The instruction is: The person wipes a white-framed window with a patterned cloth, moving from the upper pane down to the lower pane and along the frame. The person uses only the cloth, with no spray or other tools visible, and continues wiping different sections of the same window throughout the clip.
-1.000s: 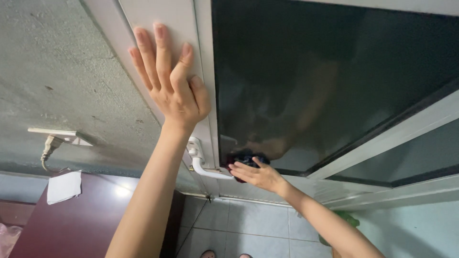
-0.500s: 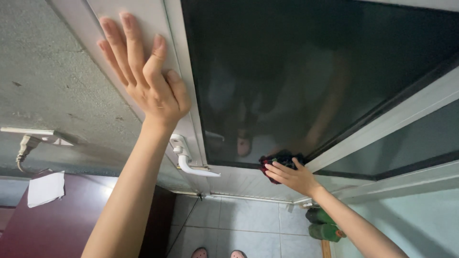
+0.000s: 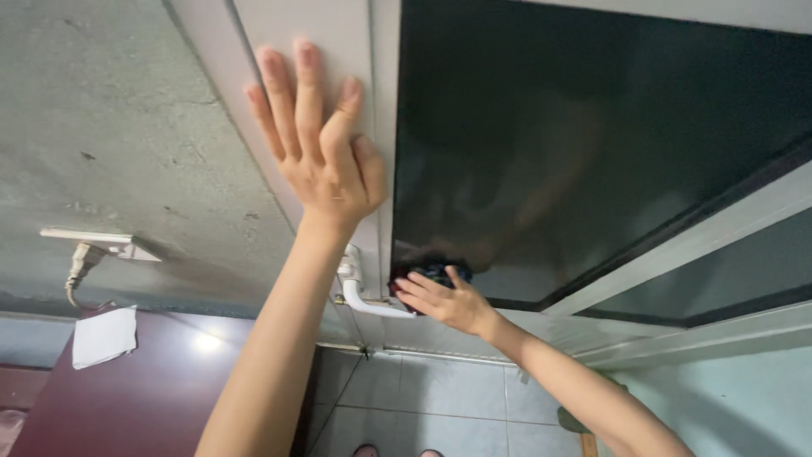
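My left hand lies flat with spread fingers on the white door frame, beside the dark glass pane. My right hand presses a dark cloth with red and blue patches against the lower left corner of the glass, right next to the white lever handle. The cloth is mostly hidden under my fingers. A faint reflection of my arms shows in the glass.
A grey rough wall carries a white socket with a plug at left. Below it is a dark red cabinet with a white paper. Tiled floor lies below; a second glass panel at right.
My right hand slid the cloth right along the bottom of the glass, then back left to the corner by the handle. My left hand stayed flat on the frame; the view shifted.
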